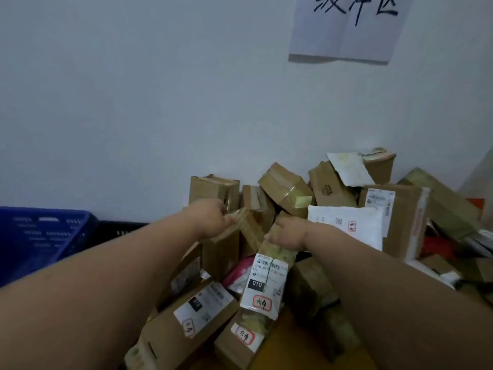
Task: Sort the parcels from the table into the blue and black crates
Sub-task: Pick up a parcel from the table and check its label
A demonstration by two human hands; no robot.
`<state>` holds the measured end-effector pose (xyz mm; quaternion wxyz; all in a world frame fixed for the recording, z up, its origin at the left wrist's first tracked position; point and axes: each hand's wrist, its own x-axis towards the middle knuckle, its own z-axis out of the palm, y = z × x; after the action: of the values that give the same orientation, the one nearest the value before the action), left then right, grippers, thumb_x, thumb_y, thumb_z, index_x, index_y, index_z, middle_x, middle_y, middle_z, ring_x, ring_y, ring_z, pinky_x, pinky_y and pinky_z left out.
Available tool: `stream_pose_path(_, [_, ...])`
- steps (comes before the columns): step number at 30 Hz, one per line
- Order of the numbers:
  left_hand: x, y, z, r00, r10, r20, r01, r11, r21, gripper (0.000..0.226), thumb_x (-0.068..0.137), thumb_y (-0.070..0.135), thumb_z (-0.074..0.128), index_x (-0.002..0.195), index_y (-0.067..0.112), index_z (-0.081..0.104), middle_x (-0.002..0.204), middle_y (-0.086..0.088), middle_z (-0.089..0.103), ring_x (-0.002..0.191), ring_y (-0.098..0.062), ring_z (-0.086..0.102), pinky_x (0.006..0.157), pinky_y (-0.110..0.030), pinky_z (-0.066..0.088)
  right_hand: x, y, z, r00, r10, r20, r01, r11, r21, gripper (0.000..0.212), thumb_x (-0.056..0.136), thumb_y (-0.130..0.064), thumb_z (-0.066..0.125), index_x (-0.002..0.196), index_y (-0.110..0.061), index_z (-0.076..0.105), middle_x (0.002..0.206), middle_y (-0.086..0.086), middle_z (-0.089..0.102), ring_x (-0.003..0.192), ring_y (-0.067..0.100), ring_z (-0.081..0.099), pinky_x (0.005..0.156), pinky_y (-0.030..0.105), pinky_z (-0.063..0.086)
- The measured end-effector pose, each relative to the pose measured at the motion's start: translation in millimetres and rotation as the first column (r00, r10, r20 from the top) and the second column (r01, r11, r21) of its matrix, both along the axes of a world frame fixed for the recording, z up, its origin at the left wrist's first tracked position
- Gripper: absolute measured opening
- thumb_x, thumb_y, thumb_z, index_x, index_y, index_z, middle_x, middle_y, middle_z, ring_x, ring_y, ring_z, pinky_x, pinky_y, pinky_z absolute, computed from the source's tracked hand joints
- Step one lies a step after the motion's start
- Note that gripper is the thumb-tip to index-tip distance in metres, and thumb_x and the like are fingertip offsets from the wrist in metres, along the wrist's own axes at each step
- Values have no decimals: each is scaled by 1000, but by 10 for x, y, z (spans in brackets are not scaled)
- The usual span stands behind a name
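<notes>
A: Which step?
B: Picking. The left hand (210, 217) grips a small box (246, 225); the right hand (289, 233) grips a labelled parcel (266, 279) atop the pile.
A: Next?
B: Probably carrying them left to the blue crate (40, 236) or black crate (120, 228).

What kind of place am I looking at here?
Probably a parcel sorting room: a heap of labelled cardboard parcels against the wall, a blue crate beside it, and a handwritten paper sign above.
</notes>
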<state>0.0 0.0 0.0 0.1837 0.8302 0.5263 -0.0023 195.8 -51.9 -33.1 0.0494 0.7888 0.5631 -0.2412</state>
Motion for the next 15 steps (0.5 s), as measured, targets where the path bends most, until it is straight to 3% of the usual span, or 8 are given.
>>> stream_pose_path(3, [88,-128,-301,1000,-7,24,11,985,-172,41,102,38,42,125,10,61,124,-12,63,114,-26,58,92,-30,45,-2,-40,-295,998,-52,-43,49,996,-77,59,100,-41,47,150,-12,33,151,13,41,135,31,43,107,38,39])
stream_pose_path(6, [170,-299,-604,1000,12,11,-7,936,-353,42,102,40,43,129,12,58,119,-9,63,108,-24,60,88,-31,48,-25,-124,-551,983,-140,-121,128,986,-102,51,101,-35,48,144,-8,39,144,13,49,127,28,51,95,32,43])
stream_pose_path(8, [199,-363,-809,997,70,41,-42,877,-478,44,100,42,45,132,14,54,114,-5,62,97,-20,60,78,-31,51,-30,-150,-710,942,-249,-224,232,968,-99,51,102,-33,48,143,-5,38,143,13,48,126,28,52,88,28,44])
stream_pose_path(10, [209,-466,-965,991,124,50,-71,807,-586,46,101,45,40,135,15,50,117,-5,60,95,-18,58,78,-29,51,-46,-195,-846,848,-384,-365,372,922,-106,57,102,-36,47,146,-2,32,145,16,46,126,29,52,81,27,48])
stream_pose_path(13, [226,-598,-1107,929,334,158,-115,668,-736,48,101,50,38,127,15,59,117,-5,65,101,-20,60,94,-34,48,-35,-250,-1047,669,-500,-550,527,841,-123,62,100,-40,49,148,-6,31,145,15,47,123,30,54,95,35,50])
stream_pose_path(15, [245,-691,-1106,830,507,232,-125,574,-809,39,101,47,42,114,17,63,100,-3,67,88,-17,59,85,-30,47,-5,-283,-1145,529,-532,-662,598,786,-154,55,99,-41,50,145,-14,39,136,12,55,113,27,60,95,40,52])
